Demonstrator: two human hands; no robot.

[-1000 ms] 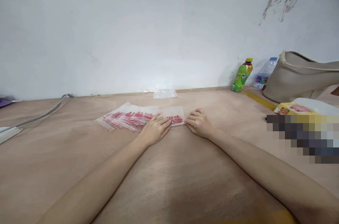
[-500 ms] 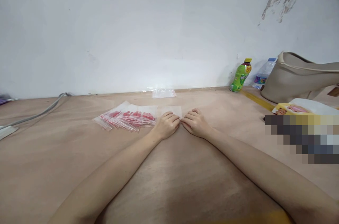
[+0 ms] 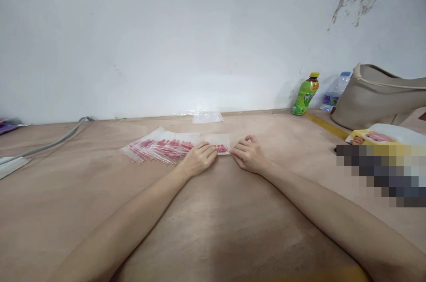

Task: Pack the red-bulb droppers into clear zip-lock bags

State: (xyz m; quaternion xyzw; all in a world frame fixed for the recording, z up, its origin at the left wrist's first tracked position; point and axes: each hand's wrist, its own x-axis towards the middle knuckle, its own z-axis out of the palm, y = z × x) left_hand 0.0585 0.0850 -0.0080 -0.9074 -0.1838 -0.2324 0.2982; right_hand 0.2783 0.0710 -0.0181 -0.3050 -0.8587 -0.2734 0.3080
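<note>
A small clear plastic bag (image 3: 218, 141) with red items inside lies on the table between my hands, its near edge facing me. My left hand (image 3: 200, 157) is closed on the bag's near left corner, fingers pressed together. At the opposite corner, my right hand (image 3: 248, 154) pinches the near right edge, its fingers curled. Left of my left hand is a fanned pile of similar clear bags (image 3: 159, 145) with red contents; the hand covers the pile's right end.
Along the wall lie flat clear bags (image 3: 207, 117). Toward the right stand a green bottle (image 3: 305, 95), a clear bottle (image 3: 335, 91), a beige bag (image 3: 376, 100) and a yellow pack (image 3: 376, 136). A grey cable (image 3: 63, 137) crosses the left side of the table (image 3: 213, 228).
My left hand has slid left along the bag's near edge, uncovering the red items in it. My right hand has stayed nearly in place. The view has shifted slightly.
</note>
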